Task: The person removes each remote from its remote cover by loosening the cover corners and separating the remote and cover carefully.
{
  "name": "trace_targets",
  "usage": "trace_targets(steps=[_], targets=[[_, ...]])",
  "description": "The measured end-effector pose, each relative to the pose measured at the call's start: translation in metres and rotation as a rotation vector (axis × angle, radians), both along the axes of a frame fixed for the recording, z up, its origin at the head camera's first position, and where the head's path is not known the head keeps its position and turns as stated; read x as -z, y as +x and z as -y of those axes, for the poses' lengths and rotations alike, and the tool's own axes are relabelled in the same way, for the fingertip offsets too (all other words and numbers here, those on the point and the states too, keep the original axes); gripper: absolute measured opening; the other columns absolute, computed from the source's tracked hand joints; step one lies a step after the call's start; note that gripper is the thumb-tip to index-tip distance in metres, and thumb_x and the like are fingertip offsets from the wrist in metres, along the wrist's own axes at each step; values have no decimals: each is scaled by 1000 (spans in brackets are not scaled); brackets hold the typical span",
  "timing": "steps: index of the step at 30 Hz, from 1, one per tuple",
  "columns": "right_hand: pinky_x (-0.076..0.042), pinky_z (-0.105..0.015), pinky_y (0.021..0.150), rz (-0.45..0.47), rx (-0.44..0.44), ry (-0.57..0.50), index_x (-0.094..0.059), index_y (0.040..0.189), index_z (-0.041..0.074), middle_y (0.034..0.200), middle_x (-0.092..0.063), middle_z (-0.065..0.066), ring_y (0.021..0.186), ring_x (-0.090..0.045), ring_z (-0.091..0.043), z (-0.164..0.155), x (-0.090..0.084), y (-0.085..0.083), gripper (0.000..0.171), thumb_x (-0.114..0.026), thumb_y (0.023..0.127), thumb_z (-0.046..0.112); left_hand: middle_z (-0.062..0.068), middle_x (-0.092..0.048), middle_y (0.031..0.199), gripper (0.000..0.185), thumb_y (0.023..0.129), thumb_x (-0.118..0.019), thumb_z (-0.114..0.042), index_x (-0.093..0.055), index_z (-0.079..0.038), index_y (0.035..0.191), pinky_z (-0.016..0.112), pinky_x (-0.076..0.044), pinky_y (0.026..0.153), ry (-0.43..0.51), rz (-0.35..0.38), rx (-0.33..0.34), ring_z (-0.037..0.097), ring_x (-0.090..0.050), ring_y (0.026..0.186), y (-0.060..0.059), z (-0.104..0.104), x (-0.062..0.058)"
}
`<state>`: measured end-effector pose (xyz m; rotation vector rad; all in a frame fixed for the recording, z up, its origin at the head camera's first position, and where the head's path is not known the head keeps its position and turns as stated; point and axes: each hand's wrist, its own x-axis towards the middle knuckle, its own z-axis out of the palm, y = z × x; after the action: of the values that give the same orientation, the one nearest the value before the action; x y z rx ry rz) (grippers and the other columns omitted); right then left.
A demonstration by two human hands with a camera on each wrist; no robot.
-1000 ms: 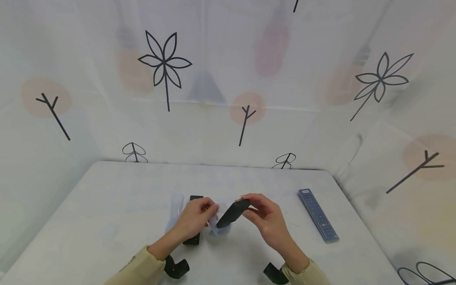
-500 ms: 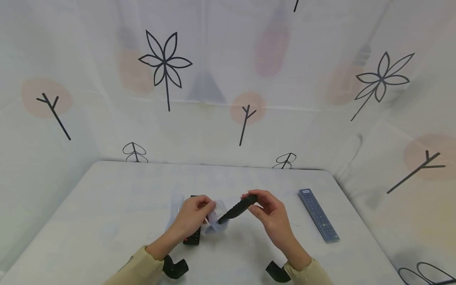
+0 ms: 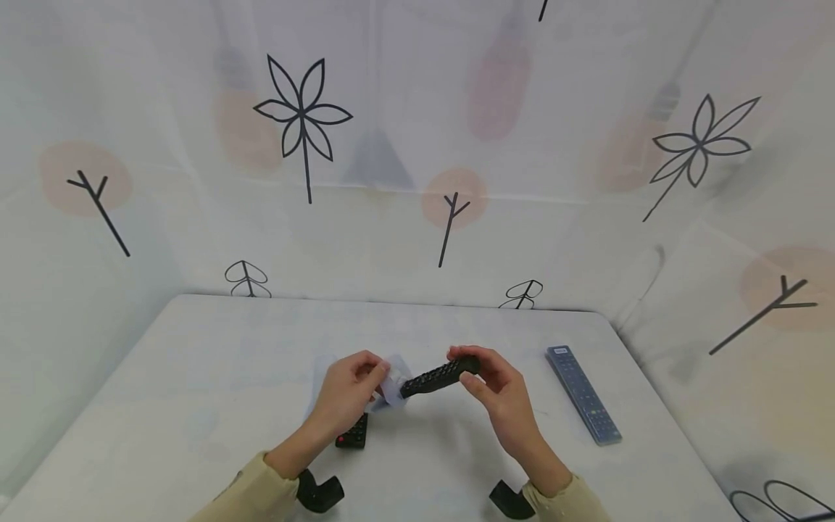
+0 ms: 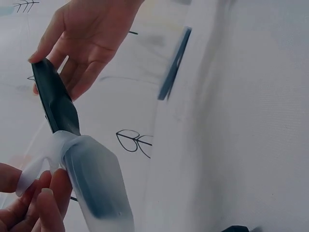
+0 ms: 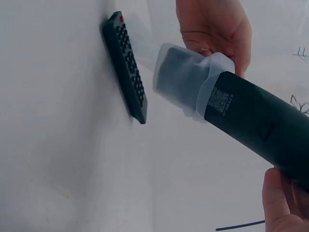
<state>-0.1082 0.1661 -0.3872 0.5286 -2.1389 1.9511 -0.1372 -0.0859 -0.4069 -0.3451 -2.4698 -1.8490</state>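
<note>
Above the white table (image 3: 196, 377), my right hand (image 3: 485, 377) grips the far end of a black remote (image 3: 435, 376) (image 5: 256, 121) (image 4: 55, 96). Its near end sits inside a clear silicone sleeve (image 3: 393, 384) (image 5: 186, 79) (image 4: 94, 181). My left hand (image 3: 349, 388) (image 4: 34, 203) pinches that sleeve at its open edge. A second black remote (image 3: 353, 433) (image 5: 126, 65) lies flat on the table under my left hand.
A grey remote (image 3: 583, 394) (image 4: 174, 65) lies on the table's right side. Another clear sleeve (image 3: 320, 377) lies left of my left hand, mostly hidden. Patterned white curtains enclose the table at the back and both sides.
The black remote has tipped from a steep slant to nearly level and rolled so its buttons show. Both hands have risen slightly, and the sleeve sits over the remote's end.
</note>
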Motion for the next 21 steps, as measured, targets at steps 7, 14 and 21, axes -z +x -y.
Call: trace_targets(steps=[7, 14, 21], targets=[[-50, -32, 94, 76, 6, -17, -58, 131, 1, 133, -60, -20, 121, -60, -24, -1, 1, 0, 35, -63, 97, 6, -3, -63, 73, 7, 97, -66, -18, -71, -13, 94, 25, -44, 55, -26, -75, -78, 13, -54, 63, 1, 0, -2], [-56, -36, 83, 301, 84, 38, -53, 139, 9, 132, -58, -19, 109, -66, -30, 0, 1, 0, 42, -57, 98, 5, -6, -68, 80, 4, 96, -67, -17, -71, -15, 94, 26, -49, 62, -58, -126, -131, 9, -62, 72, 2, 1, -3], [-57, -35, 80, 430, 75, 29, -50, 142, 11, 126, -63, -19, 95, -71, -30, -3, 6, -2, 43, -53, 100, 5, -5, -69, 83, 3, 96, -68, -15, -71, -15, 95, 27, -51, 66, -42, -123, -120, 10, -63, 75, 2, 1, -1]])
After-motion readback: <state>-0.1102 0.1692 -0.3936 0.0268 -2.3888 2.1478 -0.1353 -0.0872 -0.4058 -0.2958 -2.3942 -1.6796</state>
